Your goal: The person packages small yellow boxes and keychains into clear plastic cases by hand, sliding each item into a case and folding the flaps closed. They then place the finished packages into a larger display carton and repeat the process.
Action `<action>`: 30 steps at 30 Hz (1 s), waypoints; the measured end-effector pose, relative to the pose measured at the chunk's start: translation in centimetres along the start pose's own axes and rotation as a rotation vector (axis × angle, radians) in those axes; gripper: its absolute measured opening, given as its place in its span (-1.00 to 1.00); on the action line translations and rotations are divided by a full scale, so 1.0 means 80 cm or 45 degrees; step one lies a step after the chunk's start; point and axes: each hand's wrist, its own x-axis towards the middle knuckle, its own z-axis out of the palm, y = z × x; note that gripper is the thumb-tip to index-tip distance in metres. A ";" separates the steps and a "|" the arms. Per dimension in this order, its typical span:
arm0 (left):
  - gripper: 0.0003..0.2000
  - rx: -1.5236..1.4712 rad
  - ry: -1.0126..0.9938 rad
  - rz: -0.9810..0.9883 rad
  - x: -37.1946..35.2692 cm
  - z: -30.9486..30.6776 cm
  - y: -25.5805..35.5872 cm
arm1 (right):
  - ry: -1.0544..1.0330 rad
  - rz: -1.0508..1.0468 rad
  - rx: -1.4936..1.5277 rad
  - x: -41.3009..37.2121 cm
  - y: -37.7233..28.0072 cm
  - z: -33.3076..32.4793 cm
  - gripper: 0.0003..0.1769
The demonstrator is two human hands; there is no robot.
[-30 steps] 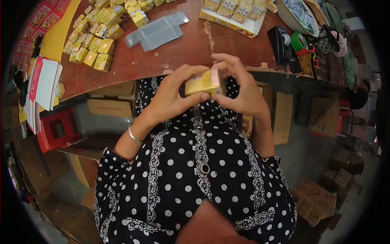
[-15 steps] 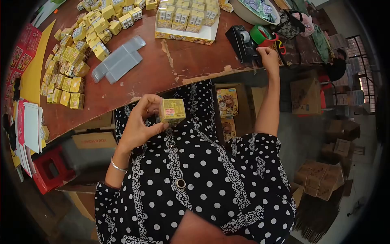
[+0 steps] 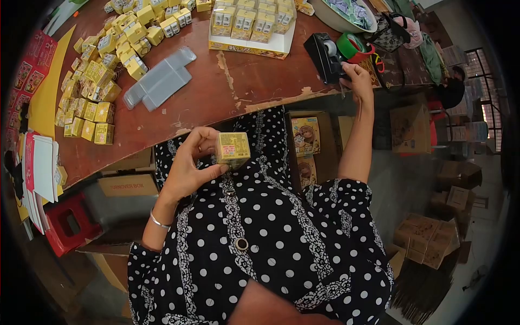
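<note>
A small yellow box [image 3: 233, 147] with printed text is held between the thumb and fingers of my left hand [image 3: 192, 162], over my lap. My right hand [image 3: 358, 81] is at the front end of the black tape dispenser [image 3: 324, 58], fingers pinched together; any bit of tape between them is too small to make out. Green and red tape rolls [image 3: 352, 47] lie beside the dispenser. Flat clear plastic packs [image 3: 162, 78] rest on the red-brown table [image 3: 200, 103]. Behind them are many small yellow boxes [image 3: 97, 73] in a loose pile.
A display tray [image 3: 249, 47] of packed yellow boxes stands at the table's back. A basin [image 3: 368, 24] of wrapped items is at the back right. Below are an open carton [image 3: 325, 162], a red stool [image 3: 70, 225] and stacked cartons [image 3: 425, 238]. Another person [image 3: 452, 89] is at the far right.
My right hand has shifted slightly down and left, to the dispenser's front end. My left hand still holds the yellow box. The view has moved slightly.
</note>
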 end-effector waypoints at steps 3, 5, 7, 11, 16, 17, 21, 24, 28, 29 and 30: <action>-0.42 -0.019 -0.007 -0.004 0.000 -0.001 -0.005 | 0.058 -0.068 0.285 -0.017 0.005 0.001 -0.76; -0.42 -0.029 -0.026 -0.005 0.002 0.000 -0.005 | 0.058 -0.173 0.415 -0.025 0.015 0.001 -0.73; -0.42 -0.058 -0.027 -0.002 0.002 0.002 -0.004 | 0.092 -0.205 0.472 -0.032 0.027 0.006 -0.74; -0.43 -0.017 -0.012 -0.015 0.000 0.004 0.000 | 0.148 -0.312 0.582 -0.033 0.053 0.018 -0.77; -0.44 -0.118 -0.019 0.000 0.001 0.004 0.001 | 0.237 -0.370 0.524 -0.031 0.069 0.027 -0.83; -0.44 -0.119 -0.021 -0.001 0.001 0.005 0.001 | 0.265 -0.372 0.474 -0.030 0.072 0.027 -0.84; -0.44 -0.197 0.023 0.070 0.005 0.011 -0.003 | 0.292 -0.457 0.382 -0.032 0.069 0.029 -0.86; -0.44 -0.062 0.178 0.225 0.006 0.013 -0.004 | 0.544 -0.611 0.148 -0.068 0.023 0.045 -0.91; -0.46 0.193 0.390 0.365 0.012 0.018 -0.003 | 0.099 -0.600 0.635 -0.156 -0.063 0.098 -0.95; -0.46 0.201 0.400 0.352 0.013 0.018 -0.003 | -0.112 -0.610 0.689 -0.185 -0.080 0.125 -0.93; -0.46 0.277 0.454 0.401 0.014 0.020 -0.004 | -0.323 -0.623 0.735 -0.213 -0.093 0.151 -0.91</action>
